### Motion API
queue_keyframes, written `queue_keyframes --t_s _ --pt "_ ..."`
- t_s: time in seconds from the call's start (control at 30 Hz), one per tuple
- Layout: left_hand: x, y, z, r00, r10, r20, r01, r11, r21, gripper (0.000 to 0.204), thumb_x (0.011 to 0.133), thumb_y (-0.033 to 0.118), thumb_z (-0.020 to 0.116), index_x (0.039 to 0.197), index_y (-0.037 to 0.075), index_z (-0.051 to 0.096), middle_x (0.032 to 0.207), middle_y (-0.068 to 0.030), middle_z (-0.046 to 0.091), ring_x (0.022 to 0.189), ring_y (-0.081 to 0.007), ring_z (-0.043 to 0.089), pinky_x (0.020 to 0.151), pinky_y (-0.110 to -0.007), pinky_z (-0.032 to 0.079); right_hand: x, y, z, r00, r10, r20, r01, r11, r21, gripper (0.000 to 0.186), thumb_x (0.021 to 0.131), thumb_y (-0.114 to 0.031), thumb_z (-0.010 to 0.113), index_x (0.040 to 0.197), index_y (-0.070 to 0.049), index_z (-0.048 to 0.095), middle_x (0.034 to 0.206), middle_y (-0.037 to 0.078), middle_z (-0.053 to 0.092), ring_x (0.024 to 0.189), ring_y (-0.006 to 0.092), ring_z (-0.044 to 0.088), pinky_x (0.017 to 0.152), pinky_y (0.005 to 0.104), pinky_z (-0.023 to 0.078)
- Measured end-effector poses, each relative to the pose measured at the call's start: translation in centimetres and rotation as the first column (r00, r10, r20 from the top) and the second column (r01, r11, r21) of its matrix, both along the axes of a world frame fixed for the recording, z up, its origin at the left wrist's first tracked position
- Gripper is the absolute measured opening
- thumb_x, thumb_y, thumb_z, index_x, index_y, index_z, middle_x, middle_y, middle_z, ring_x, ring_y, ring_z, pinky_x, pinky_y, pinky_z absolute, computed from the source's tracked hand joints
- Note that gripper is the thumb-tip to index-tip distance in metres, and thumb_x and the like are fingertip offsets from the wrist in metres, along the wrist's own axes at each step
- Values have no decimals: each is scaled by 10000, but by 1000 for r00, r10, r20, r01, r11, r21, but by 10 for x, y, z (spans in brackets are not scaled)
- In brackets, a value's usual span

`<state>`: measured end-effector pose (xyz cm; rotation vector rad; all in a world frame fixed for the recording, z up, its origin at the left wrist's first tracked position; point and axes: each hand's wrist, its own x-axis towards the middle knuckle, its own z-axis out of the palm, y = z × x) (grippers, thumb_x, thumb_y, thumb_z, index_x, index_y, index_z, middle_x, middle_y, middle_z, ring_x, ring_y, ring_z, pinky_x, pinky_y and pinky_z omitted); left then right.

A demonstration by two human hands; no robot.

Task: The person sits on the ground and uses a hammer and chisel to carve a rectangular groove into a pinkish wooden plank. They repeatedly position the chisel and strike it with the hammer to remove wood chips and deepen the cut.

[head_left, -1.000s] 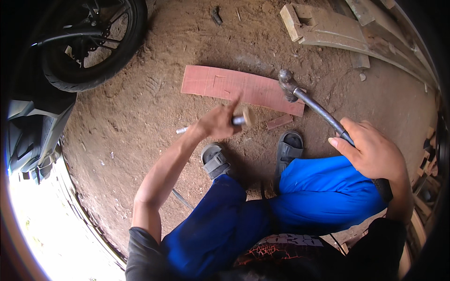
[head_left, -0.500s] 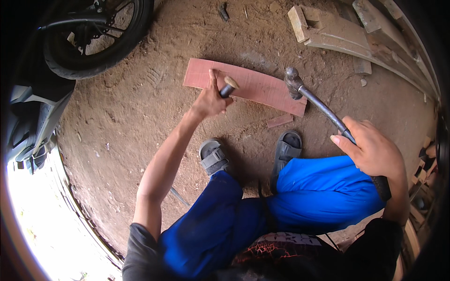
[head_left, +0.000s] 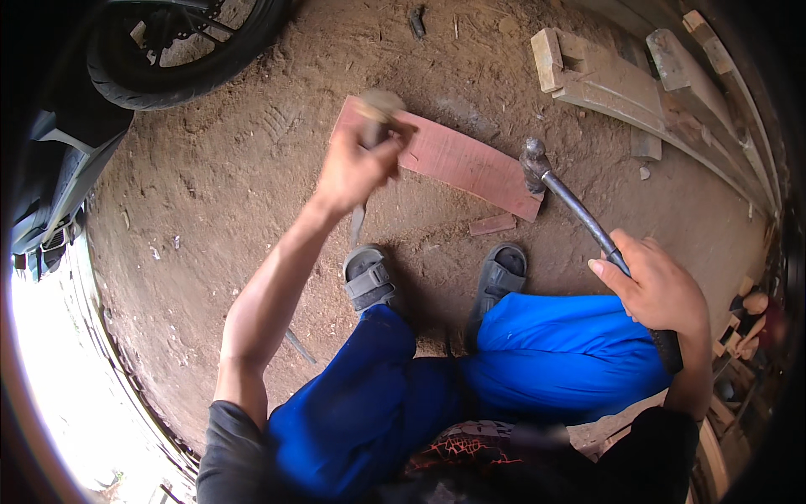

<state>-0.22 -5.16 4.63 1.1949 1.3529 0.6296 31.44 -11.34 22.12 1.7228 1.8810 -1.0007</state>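
A reddish wooden board (head_left: pixel 470 165) with a curved upper edge lies flat on the dirt floor. My left hand (head_left: pixel 357 164), slightly blurred, is closed round the handle of a chisel (head_left: pixel 358 225) above the board's left end. The chisel's round handle end sticks up out of the fist, and its flat metal blade comes out below, pointing back toward my left foot. In my right hand (head_left: pixel 659 281) is a hammer (head_left: pixel 581 210), gripped partway along its metal shaft. Its head is over or against the board's right end; whether it touches cannot be made out.
A small reddish offcut (head_left: pixel 493 224) lies just nearer than the board. My sandalled feet, left sandal (head_left: pixel 369 281) and right sandal (head_left: pixel 501 277), are close by. A motorcycle wheel (head_left: pixel 189 59) stands far left; pale timber pieces (head_left: pixel 621 92) lie far right, scrap wood (head_left: pixel 739 332) at right.
My left hand has lifted and tilted the chisel so that its blade swings back toward me. The view has shifted slightly; the right hand still holds the hammer at the board's right end.
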Motion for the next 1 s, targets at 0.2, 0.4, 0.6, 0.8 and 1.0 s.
queue_keyframes --t_s 0.2,0.4,0.6,0.8,1.0 --pt "-46 29 4 710 52 702 -314 916 250 242 891 104 540 689 89 409 505 -19 380 412 -111 343 416 -276 305 -6 2 2 1000 -28 -13 27 999 -27 336 959 -316 575 920 16 541 767 246 594 774 425 577 718 492 445" --pt "-39 35 -21 717 -46 695 -312 871 379 253 874 75 527 660 69 392 480 -44 385 421 -126 332 422 -292 298 -4 -1 2 1000 -5 7 5 1000 -22 330 957 -318 575 922 9 545 766 231 594 773 416 575 717 486 443" --pt "-32 40 -35 746 -77 661 -285 861 421 210 879 33 515 694 50 416 499 -43 402 436 -129 362 436 -297 332 -3 -2 2 1000 0 -2 0 1000 -10 325 954 -319 578 934 4 551 776 233 596 783 413 576 722 485 446" --pt "-18 44 -34 748 -50 661 -303 862 407 254 870 48 505 665 89 359 482 -29 359 424 -126 304 432 -311 277 4 -5 -2 1000 17 -4 -17 999 31 324 952 -316 583 931 4 539 788 225 596 787 403 578 730 483 449" --pt "-23 47 -42 728 -129 673 -265 853 450 217 892 24 508 715 55 387 531 -59 440 444 -115 370 434 -291 343 3 -3 -3 998 42 -37 -41 999 21 302 953 -295 588 931 -2 517 796 204 594 804 390 576 719 468 449"
